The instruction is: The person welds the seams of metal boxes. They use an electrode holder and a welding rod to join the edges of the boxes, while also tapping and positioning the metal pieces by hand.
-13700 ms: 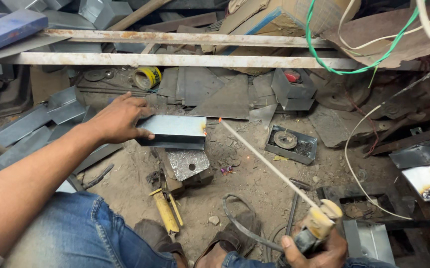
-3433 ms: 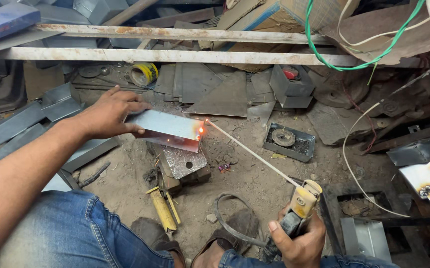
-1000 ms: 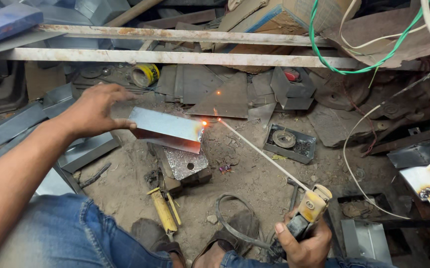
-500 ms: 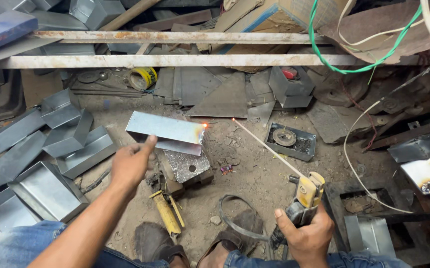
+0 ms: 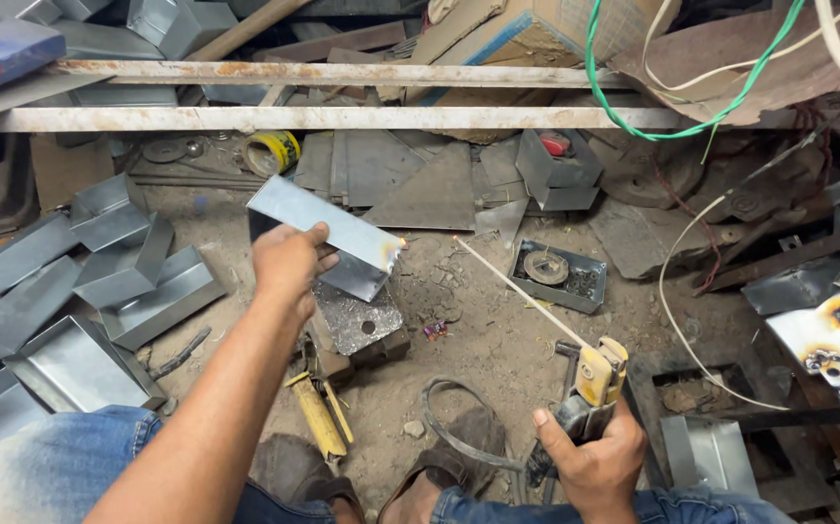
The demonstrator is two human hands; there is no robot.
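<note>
The left hand (image 5: 289, 264) is clamped on the near long edge of a folded grey sheet-metal piece (image 5: 328, 225), fingers over the top, holding it tilted above a perforated metal block (image 5: 357, 325) that sits on the dirt floor (image 5: 478, 340) just below and to the hand's right. The piece's right end, with a small glowing spot at its corner, points toward the tip of a thin welding rod (image 5: 522, 291). The rod tip stands slightly apart from that corner, with a small gap of open floor beneath. The right hand (image 5: 594, 466) is wrapped tight around a yellow electrode holder (image 5: 594, 374), from which the rod slants up and left. Left of the left hand, grey metal trays (image 5: 99, 291) crowd the floor. Beyond it lie two rusty white bars (image 5: 342, 116). Between the hands the floor is mostly bare dirt.
</note>
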